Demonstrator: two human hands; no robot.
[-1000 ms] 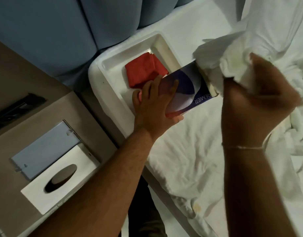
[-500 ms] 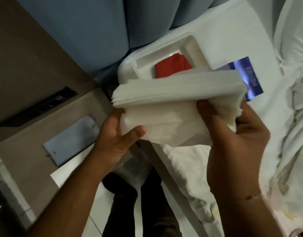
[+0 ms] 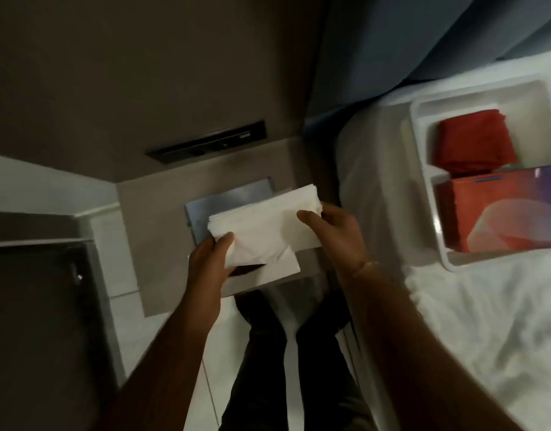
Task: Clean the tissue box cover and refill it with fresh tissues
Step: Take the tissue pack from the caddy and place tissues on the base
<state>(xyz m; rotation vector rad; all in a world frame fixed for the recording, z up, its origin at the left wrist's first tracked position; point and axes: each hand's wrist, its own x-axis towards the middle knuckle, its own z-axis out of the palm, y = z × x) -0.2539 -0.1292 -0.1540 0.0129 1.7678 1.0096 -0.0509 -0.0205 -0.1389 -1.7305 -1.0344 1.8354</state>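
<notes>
Both of my hands hold a white stack of tissues [image 3: 264,219] over the bedside table. My left hand [image 3: 210,259] grips its near left corner and my right hand [image 3: 333,230] grips its right end. Under the stack lies the white tissue box cover [image 3: 286,265], mostly hidden, with part of its dark oval slot showing by my left thumb. A grey flat panel [image 3: 227,200] lies just behind it on the table. The red and purple tissue carton [image 3: 501,213] rests in the white tray [image 3: 423,126] on the bed at right.
A folded red cloth [image 3: 473,141] lies in the tray behind the carton. The brown bedside table [image 3: 156,219] has a dark slot panel [image 3: 208,141] on the wall above it. A dark cabinet [image 3: 34,321] stands at left. My legs show below on the pale floor.
I pulled the tissue stack out of the carton, took it in both hands and carried it left from the bed to above the box cover. The view swung left with it.
</notes>
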